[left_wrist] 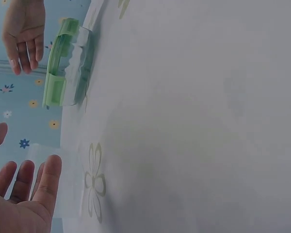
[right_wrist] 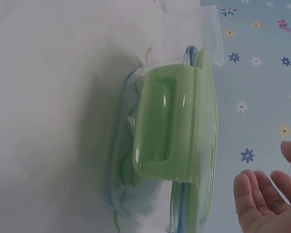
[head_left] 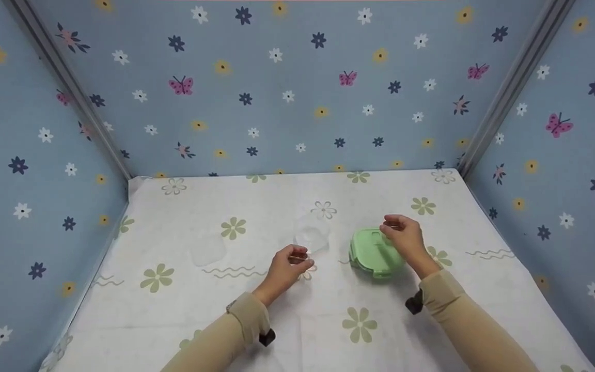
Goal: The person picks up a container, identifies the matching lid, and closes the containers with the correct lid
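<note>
Green-lidded container (head_left: pixel 372 254) right of the table's middle, a hand just above it.
It stands on flowered cloth (head_left: pixel 287 341), well in from the edges; a strip of cloth separates it from a clear piece (head_left: pixel 313 239) to its left, and a second clear piece (head_left: pixel 207 251) lies farther left. From the head view, the lid (head_left: pixel 367 258) hides the inside; the left wrist view shows a white, wavy-edged patch through the clear wall, contents or reflection, I cannot tell. That view also shows the right hand (head_left: pixel 405 238) apart from the lid, fingers relaxed, holding nothing. The left hand (head_left: pixel 287 271) has thumb and fingers parted, gripping nothing, beside the nearer clear piece; touching, I cannot tell.
</note>
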Demonstrator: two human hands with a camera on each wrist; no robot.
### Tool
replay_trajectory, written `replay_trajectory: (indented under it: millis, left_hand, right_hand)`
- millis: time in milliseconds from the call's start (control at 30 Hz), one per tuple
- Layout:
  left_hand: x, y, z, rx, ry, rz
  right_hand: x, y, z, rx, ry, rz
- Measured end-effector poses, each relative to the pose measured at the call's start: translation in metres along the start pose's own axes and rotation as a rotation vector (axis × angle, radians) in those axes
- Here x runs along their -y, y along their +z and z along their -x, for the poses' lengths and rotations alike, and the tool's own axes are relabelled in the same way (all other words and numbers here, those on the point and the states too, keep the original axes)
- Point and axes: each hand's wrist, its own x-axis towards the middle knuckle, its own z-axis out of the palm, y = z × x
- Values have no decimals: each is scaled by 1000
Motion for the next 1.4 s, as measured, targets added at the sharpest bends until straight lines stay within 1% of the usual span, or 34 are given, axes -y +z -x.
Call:
replay_trajectory:
  millis: [200, 500, 633, 733, 900, 1100, 1200, 1400]
  left_hand:
    - [1, -7, -1, -10, -14, -5]
    - [0, -17, -4, -60, -26, -26]
    - [0, -20, -5, -76, -46, -24]
    - [-1, -22, -7, -88, -71, -26]
    - [1, -24, -11, -115, -93, -19]
    - [2, -25, -18, -141, -89, -3]
    - [2, -26, -21, -144, -88, -11]
    - [1, -26, -28, -135, -109, -11]
  right_hand:
    - [6, 9, 4, 13, -6, -61]
    - [10, 19, 7, 54, 4, -82]
    - [14, 24, 9, 65, 9, -83]
    - [15, 28, 8, 68, 3, -95]
    - [16, 36, 8, 82, -2, -105]
    - [19, 45, 7, 114, 22, -121]
    - [20, 49, 7, 128, 29, -129]
    - [24, 57, 6, 144, 44, -119]
